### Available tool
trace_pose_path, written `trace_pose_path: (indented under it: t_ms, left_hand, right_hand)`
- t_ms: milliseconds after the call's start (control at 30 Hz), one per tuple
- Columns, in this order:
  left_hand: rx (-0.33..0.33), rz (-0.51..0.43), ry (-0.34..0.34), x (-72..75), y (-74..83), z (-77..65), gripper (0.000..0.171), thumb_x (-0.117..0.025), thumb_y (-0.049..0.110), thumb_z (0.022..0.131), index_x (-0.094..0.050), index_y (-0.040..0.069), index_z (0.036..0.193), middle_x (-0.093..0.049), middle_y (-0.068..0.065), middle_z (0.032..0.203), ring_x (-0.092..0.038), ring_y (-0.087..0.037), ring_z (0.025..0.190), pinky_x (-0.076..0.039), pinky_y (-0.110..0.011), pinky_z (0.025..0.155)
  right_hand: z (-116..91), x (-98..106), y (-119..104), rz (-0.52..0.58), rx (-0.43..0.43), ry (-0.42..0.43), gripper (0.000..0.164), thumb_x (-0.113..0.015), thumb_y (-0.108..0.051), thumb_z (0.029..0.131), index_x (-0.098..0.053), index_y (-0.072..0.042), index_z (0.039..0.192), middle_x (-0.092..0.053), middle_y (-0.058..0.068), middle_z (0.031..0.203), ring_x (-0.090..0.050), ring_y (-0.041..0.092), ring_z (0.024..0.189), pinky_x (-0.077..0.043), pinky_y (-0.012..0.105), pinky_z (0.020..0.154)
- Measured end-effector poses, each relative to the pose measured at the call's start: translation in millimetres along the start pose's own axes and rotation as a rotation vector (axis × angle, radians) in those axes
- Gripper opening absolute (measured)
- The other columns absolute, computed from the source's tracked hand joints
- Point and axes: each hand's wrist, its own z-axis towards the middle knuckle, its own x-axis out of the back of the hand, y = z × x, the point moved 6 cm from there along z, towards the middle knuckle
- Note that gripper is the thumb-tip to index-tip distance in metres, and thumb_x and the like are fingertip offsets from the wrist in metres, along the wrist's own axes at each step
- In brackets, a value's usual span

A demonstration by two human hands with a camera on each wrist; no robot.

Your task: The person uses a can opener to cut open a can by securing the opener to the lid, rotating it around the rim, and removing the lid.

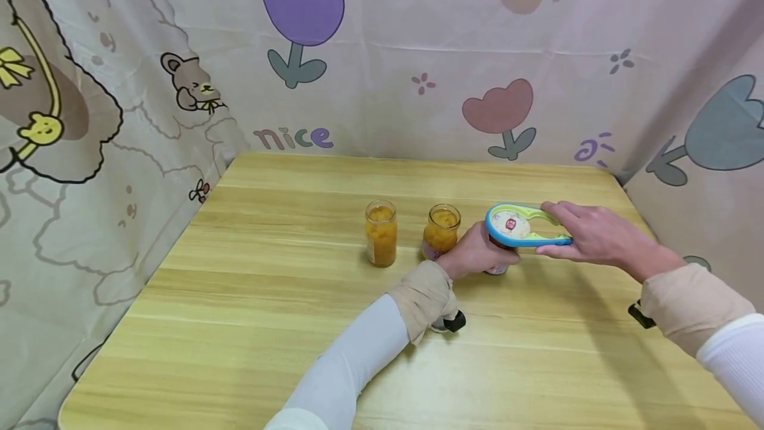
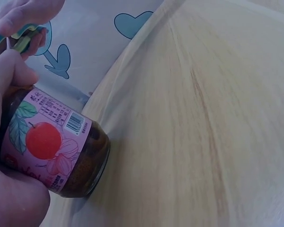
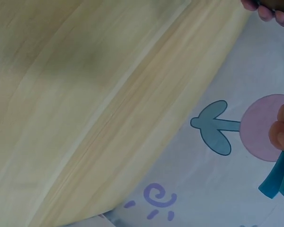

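My left hand [image 1: 477, 251] grips a glass jar [image 2: 47, 142] with a pink label showing a red fruit and a barcode. The jar's contents look dark in the left wrist view. Over its top sits a blue and green jar opener [image 1: 528, 242], and a pale lid [image 1: 510, 223] with a red mark shows through the opener's ring. My right hand [image 1: 603, 234] holds the opener's handles, thumb on the near side and fingers on the far side. In the right wrist view only some fingers [image 3: 281, 127] and a blue handle end [image 3: 274, 177] appear at the edge.
Left of my left hand stand a slim lidless jar [image 1: 381, 237] of orange contents and a wider lidless jar [image 1: 440, 231], partly hidden by that hand. The wooden table [image 1: 239, 271] meets a printed cloth [image 1: 388, 52] behind. A black wrist device [image 1: 455, 321] hangs below my left wrist.
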Motion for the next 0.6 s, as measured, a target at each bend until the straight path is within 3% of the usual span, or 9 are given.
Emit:
trace_pose_path:
  t_ms: [233,600]
  left_hand:
    - [-0.002,-0.012,-0.038,-0.5,1.0,-0.2,0.056,-0.077,0.006,0.074,-0.054,0.015,0.124,-0.061,0.009,0.11,-0.057,-0.005,0.094,-0.045,-0.019,0.088]
    - [-0.006,0.001,-0.042,-0.3,1.8,-1.0,0.052,-0.076,0.006,0.074,-0.057,0.015,0.121,-0.062,0.009,0.106,-0.057,-0.005,0.091,-0.045,-0.019,0.087]
  right_hand:
    - [0.9,4.2,-1.4,-0.018,-0.021,-0.041,0.076,-0.077,-0.052,0.07,-0.048,-0.006,0.123,-0.063,0.011,0.098,-0.057,0.017,0.062,-0.052,0.039,0.056]
    - [1.3,13.4,-6.7,-0.042,-0.024,-0.042,0.078,-0.077,-0.053,0.07,-0.048,-0.005,0.124,-0.063,0.011,0.096,-0.06,0.02,0.062,-0.051,0.038,0.053]
